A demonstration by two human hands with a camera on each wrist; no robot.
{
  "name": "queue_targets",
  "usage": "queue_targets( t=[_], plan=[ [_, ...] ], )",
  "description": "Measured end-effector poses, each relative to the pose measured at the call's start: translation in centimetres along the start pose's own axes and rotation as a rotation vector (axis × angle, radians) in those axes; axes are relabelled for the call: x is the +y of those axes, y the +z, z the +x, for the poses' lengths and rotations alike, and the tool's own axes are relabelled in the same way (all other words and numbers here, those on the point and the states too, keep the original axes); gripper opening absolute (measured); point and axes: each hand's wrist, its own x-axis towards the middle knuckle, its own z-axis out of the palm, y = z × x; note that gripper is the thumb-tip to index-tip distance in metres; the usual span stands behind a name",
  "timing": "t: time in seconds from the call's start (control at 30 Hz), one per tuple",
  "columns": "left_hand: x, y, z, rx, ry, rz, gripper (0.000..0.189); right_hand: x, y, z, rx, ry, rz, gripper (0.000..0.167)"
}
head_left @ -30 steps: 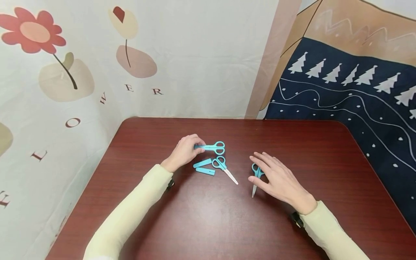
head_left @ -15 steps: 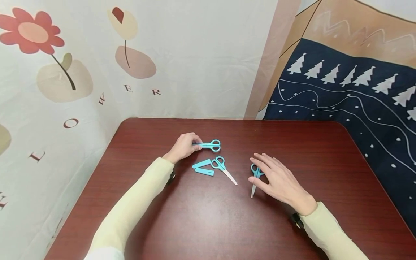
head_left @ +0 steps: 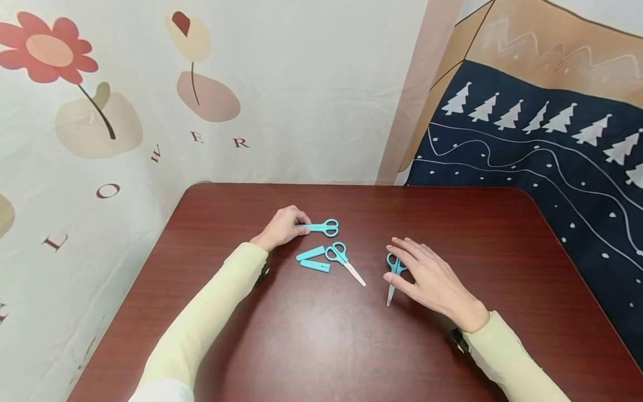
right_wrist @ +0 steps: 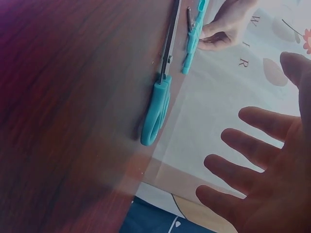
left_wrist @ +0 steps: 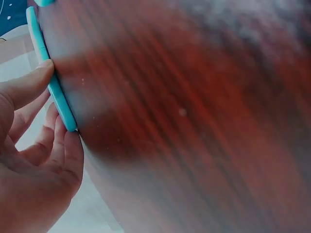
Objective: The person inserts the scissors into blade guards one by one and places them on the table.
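Note:
Near the back of the table, my left hand (head_left: 283,228) pinches a pair of teal scissors (head_left: 324,227) by the sheath over its blades; the handle loops point right. The left wrist view shows the thumb and fingers on the teal sheath (left_wrist: 60,102), with most of the scissors out of frame. My right hand (head_left: 432,276) is spread with straight fingers above a second pair of scissors (head_left: 395,268), partly hiding it and holding nothing. That pair's bare blades point toward me, and its handle (right_wrist: 154,114) appears in the right wrist view.
Between the hands lies a third pair of scissors (head_left: 340,255), uncovered, blades pointing to the front right. Two loose teal sheaths (head_left: 315,266) lie left of it. The brown table (head_left: 311,352) meets printed cloth (head_left: 311,111) at its back edge.
My left hand has drawn the sheathed scissors slightly left. My right hand has stayed in place over the other pair.

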Motion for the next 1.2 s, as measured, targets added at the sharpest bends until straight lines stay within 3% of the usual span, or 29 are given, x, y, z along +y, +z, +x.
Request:
queue_targets(
  t=[0.23, 0.43, 0.77, 1.2],
  plan=[
    [-0.2, -0.4, -1.3, 0.002, 0.021, -0.027, 0.041, 0.6, -0.2, 0.1, -0.03, -0.011, 0.009, 0.067],
    [0.2, -1.2, -3.4, 0.022, 0.093, -0.024, 0.051, 1.7, -0.3, 0.0, -0.074, -0.019, 0.051, 0.066],
    [2.1, -1.3, -6.8, 0.04, 0.2, 0.007, 0.057, 3.3, -0.4, 0.2, -0.135, -0.051, 0.07, 0.069],
    [3.8, -1.4, -10.9, 0.068, 0.226, -0.061, 0.057, 4.1, -0.1, 1.3, -0.234, -0.124, 0.057, 0.064]
  ],
)
